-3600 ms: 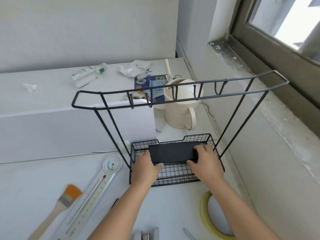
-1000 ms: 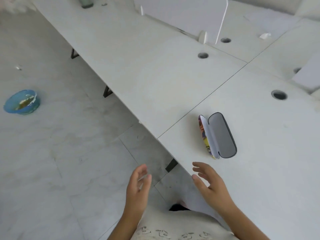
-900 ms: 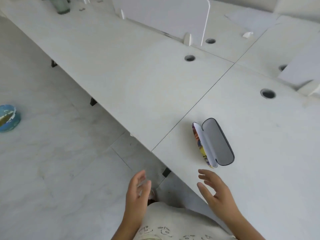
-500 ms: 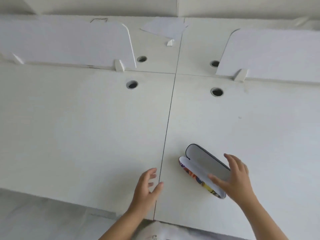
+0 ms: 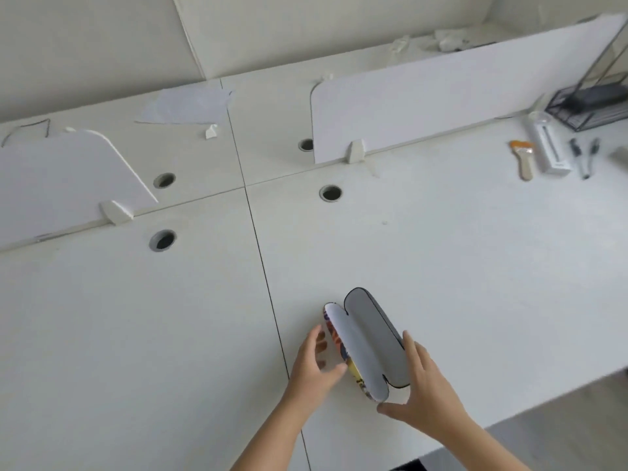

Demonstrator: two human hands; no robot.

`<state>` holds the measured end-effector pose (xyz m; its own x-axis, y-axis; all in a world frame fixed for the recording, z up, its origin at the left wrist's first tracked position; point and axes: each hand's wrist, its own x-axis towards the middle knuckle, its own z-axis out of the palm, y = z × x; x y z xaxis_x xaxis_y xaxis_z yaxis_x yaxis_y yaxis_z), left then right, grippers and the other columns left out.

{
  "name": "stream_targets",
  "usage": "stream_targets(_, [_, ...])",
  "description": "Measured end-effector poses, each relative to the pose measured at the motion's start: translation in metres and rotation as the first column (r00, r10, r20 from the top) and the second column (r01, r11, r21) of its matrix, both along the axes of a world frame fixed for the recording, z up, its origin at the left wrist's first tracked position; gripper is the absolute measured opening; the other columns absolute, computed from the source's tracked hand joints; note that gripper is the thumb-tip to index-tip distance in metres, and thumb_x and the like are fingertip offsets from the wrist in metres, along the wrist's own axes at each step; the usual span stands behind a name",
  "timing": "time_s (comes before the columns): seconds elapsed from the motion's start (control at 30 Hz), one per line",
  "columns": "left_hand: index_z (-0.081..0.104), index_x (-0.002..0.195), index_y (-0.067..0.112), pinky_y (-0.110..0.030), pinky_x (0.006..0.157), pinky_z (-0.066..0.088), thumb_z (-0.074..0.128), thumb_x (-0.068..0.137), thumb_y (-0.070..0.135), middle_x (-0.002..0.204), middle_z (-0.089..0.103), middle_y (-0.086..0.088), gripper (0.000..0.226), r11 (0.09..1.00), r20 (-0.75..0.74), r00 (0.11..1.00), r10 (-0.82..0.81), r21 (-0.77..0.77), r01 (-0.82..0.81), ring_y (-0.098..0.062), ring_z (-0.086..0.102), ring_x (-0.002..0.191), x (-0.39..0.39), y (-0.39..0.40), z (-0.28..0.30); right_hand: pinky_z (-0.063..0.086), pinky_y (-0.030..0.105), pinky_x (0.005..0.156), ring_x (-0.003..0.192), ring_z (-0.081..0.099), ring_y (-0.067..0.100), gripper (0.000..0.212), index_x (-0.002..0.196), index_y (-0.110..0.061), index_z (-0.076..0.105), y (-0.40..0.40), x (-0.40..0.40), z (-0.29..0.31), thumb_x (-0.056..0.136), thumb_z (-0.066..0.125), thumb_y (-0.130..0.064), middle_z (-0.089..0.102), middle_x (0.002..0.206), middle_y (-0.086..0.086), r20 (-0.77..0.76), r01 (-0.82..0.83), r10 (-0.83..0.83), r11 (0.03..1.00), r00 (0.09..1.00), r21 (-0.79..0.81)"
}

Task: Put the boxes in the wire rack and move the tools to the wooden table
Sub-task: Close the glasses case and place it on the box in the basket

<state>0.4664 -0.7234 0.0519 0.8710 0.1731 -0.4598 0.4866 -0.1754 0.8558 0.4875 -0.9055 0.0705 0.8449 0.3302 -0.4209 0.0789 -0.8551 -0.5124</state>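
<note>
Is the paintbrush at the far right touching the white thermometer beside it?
Apart. The head view shows a strip of bare desk between the paintbrush and the white thermometer along their whole length.

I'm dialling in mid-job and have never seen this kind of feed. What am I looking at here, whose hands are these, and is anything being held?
There is no machine: a person is working bare-handed, and the single picture comes from a wide-angle camera on their head, looking forward and down.

The left hand and right hand are on either side of an open glasses case with a colourful patterned outside, lying on the white desk. The hands touch or nearly touch it, but it does not look lifted.

At the far right stands the black wire rack with a dark box already in it. Beside it lie a paintbrush, a white thermometer and two pens. White divider panels stand along the back of the desk.
</note>
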Motion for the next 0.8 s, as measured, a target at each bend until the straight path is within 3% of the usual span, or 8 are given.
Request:
stream_targets(0.1, [0.04,0.117,0.031,-0.014,0.086,0.042,0.052,0.082,0.0,0.11,0.054,0.013,0.048,0.997,0.048,0.999,-0.015,-0.069,0.019,-0.003,0.052,0.106,0.0,-0.006,0.003,0.031,0.031,0.108,0.136,0.019,0.02,0.131,0.137,-0.01,-0.014,0.009,-0.007,0.0,0.052,0.075,-0.054,0.007,0.151,0.002,0.021,0.074,-0.074,0.997,0.997,0.007])
stream_targets(0.2, [0.045,0.104,0.035,-0.008,0.075,0.047,0.036,0.086,-0.007,0.1,0.057,0.014,0.047,0.998,0.031,1.0,0.001,-0.067,0.001,0.01,0.056,0.091,0.0,-0.012,0.005,0.033,0.032,0.106,0.136,0.018,0.023,0.129,0.137,-0.01,-0.01,0.023,-0.012,-0.001,0.051,0.075,-0.055,0.003,0.151,0.004,0.029,0.158,-0.159,0.986,0.987,0.057])
stream_targets(0.3, [0.053,0.093,0.029,-0.009,0.068,0.051,0.027,0.086,-0.012,0.097,0.061,0.004,0.048,0.996,0.007,0.999,0.037,-0.086,-0.036,0.001,0.064,0.08,-0.001,-0.016,0.005,0.043,0.034,0.095,0.127,0.033,0.025,0.117,0.136,-0.01,0.003,0.029,-0.01,0.0,0.05,0.069,-0.054,0.019,0.145,0.006,0.036,0.22,-0.224,0.971,0.974,0.095])
stream_targets(0.37, [0.055,0.088,0.03,-0.011,0.067,0.051,0.032,0.086,-0.01,0.095,0.061,0.007,0.046,0.995,0.028,0.998,0.053,-0.081,-0.05,-0.007,0.062,0.086,-0.001,-0.014,0.008,0.043,0.033,0.092,0.12,0.037,0.025,0.105,0.134,-0.011,0.011,0.026,-0.005,0.001,0.052,0.064,-0.047,0.027,0.14,0.004,0.049,0.204,-0.211,0.972,0.976,0.119])
stream_targets(0.47, [0.052,0.106,0.023,-0.01,0.072,0.045,0.048,0.083,-0.004,0.102,0.056,0.008,0.036,0.992,0.074,0.989,0.125,-0.033,-0.122,-0.003,0.056,0.091,0.0,-0.007,0.01,0.027,0.034,0.108,0.132,0.02,0.026,0.1,0.139,-0.013,0.0,0.01,0.006,0.003,0.06,0.059,-0.034,0.01,0.149,0.002,0.085,0.042,-0.045,0.998,0.995,0.036])
stream_targets(0.6, [0.034,0.128,0.016,-0.024,0.093,0.039,0.061,0.075,-0.004,0.119,0.042,0.003,0.063,0.997,0.059,0.995,0.076,0.018,-0.077,-0.015,0.048,0.108,0.007,0.006,0.007,0.007,0.036,0.117,0.139,-0.001,0.024,0.095,0.138,-0.02,-0.013,-0.01,0.022,0.005,0.069,0.053,-0.02,-0.006,0.152,-0.001,0.122,-0.196,0.218,0.966,0.968,-0.166])
stream_targets(0.73, [0.023,0.136,0.018,-0.024,0.101,0.034,0.066,0.071,0.0,0.13,0.035,0.003,0.08,0.983,-0.013,0.985,-0.171,0.07,0.171,-0.01,0.038,0.122,0.022,0.024,0.006,0.02,0.03,0.113,0.137,0.007,0.023,0.107,0.137,-0.021,-0.016,-0.009,0.028,0.006,0.069,0.064,-0.034,0.001,0.15,0.001,0.09,-0.212,0.223,0.971,0.971,-0.113])
stream_targets(0.8, [0.026,0.135,0.022,-0.028,0.103,0.039,0.066,0.069,0.006,0.136,0.039,-0.001,0.078,0.945,-0.058,0.954,-0.295,0.127,0.3,-0.012,0.047,0.116,0.03,0.028,0.008,0.03,0.025,0.105,0.133,0.015,0.022,0.113,0.136,-0.018,-0.019,-0.007,0.028,0.007,0.067,0.068,-0.04,0.009,0.146,0.001,0.065,-0.186,0.19,0.981,0.98,-0.055])
